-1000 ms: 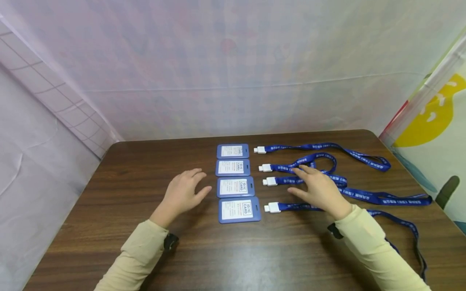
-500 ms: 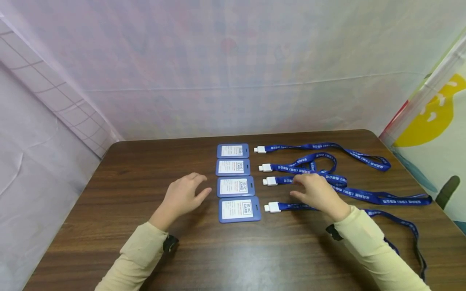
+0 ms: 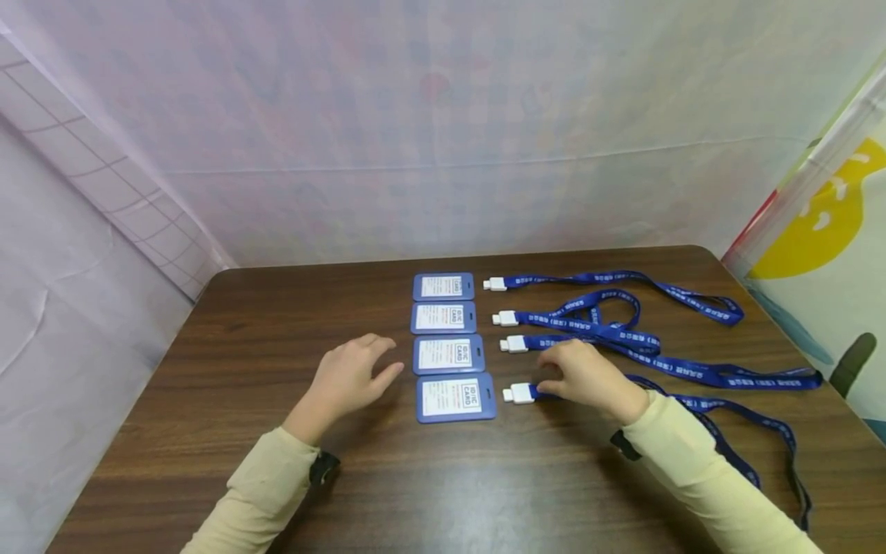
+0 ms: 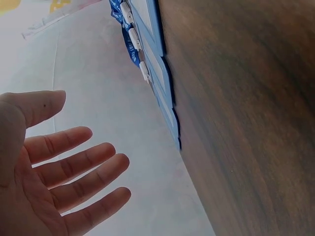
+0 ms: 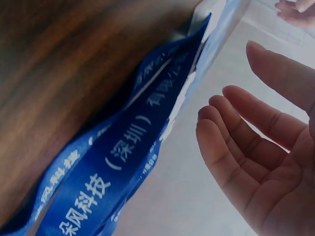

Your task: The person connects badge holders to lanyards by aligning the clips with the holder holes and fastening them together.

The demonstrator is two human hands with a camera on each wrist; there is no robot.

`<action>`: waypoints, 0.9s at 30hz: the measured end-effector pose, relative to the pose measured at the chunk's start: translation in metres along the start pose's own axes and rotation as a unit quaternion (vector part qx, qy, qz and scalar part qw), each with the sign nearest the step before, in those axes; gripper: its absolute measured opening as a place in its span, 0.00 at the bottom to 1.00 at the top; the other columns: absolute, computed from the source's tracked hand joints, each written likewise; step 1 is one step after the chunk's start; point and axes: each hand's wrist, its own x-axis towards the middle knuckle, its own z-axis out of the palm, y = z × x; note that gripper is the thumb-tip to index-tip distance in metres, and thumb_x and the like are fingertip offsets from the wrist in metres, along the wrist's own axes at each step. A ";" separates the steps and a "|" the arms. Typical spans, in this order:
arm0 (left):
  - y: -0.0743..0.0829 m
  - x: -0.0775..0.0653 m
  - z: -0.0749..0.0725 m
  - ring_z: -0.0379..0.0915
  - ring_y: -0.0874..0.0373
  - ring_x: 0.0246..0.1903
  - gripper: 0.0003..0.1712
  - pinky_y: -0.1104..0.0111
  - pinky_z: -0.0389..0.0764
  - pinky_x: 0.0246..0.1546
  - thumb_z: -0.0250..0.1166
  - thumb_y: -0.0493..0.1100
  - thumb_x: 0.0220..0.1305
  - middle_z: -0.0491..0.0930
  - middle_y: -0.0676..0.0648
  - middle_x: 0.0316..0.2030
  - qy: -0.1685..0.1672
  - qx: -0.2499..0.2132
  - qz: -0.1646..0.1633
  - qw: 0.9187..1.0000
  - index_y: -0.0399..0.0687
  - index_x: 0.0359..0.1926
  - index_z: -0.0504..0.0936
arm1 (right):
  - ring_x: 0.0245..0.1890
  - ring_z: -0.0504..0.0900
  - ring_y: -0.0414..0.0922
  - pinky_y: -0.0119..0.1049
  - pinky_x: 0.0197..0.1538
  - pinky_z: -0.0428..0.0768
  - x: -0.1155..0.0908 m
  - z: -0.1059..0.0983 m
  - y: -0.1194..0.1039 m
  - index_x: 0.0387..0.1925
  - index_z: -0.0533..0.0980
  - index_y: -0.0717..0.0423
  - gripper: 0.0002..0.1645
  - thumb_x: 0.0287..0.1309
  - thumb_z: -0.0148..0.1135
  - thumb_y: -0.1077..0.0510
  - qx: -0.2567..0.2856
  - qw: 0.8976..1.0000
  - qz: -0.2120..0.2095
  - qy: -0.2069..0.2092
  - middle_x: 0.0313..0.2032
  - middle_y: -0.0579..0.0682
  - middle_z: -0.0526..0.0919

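Several blue ID card holders lie in a column at the middle of the table, the nearest card holder (image 3: 455,398) being the largest in the head view. Left of the column hovers my left hand (image 3: 346,375), fingers spread and holding nothing. To the right, each blue lanyard has a white clip pointing at the holders. My right hand (image 3: 584,375) is over the nearest lanyard (image 5: 123,142), close behind its white clip (image 3: 522,394), and covers part of the strap. In the right wrist view its fingers are bent loosely, with a gap between thumb and fingers and nothing between them.
The farther lanyards stretch right across the brown wooden table (image 3: 388,500); the second lanyard (image 3: 602,296) loops over the third strap (image 3: 699,373). A pale patterned curtain (image 3: 443,154) hangs along the back edge. Each wrist carries a dark band.
My right hand has moved toward the person and slightly left, from over the middle lanyards to the nearest one. The left hand stays almost still; holders and lanyards lie as before.
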 end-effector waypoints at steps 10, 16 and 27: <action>0.003 -0.002 0.001 0.78 0.48 0.36 0.19 0.58 0.79 0.31 0.64 0.49 0.55 0.81 0.41 0.40 -0.002 -0.005 0.006 1.000 0.39 0.43 0.80 | 0.30 0.78 0.46 0.40 0.36 0.78 0.008 0.014 -0.004 0.30 0.79 0.61 0.17 0.38 0.73 0.56 -0.047 0.998 -0.049 -0.001 0.28 0.51 0.79; 0.005 -0.002 0.001 0.78 0.48 0.37 0.20 0.58 0.79 0.32 0.64 0.49 0.56 0.80 0.42 0.40 -0.012 -0.005 0.008 1.000 0.39 0.43 0.79 | 0.28 0.77 0.44 0.36 0.34 0.78 0.013 0.021 -0.008 0.29 0.79 0.60 0.16 0.38 0.73 0.55 -0.030 0.997 -0.064 -0.012 0.27 0.49 0.79; 0.010 -0.001 0.004 0.77 0.48 0.41 0.20 0.57 0.79 0.37 0.63 0.49 0.57 0.80 0.42 0.42 -0.044 -0.028 0.014 0.999 0.40 0.44 0.79 | 0.28 0.78 0.44 0.38 0.34 0.78 0.018 0.026 -0.013 0.27 0.80 0.58 0.13 0.37 0.73 0.58 -0.042 0.996 -0.078 -0.026 0.26 0.48 0.79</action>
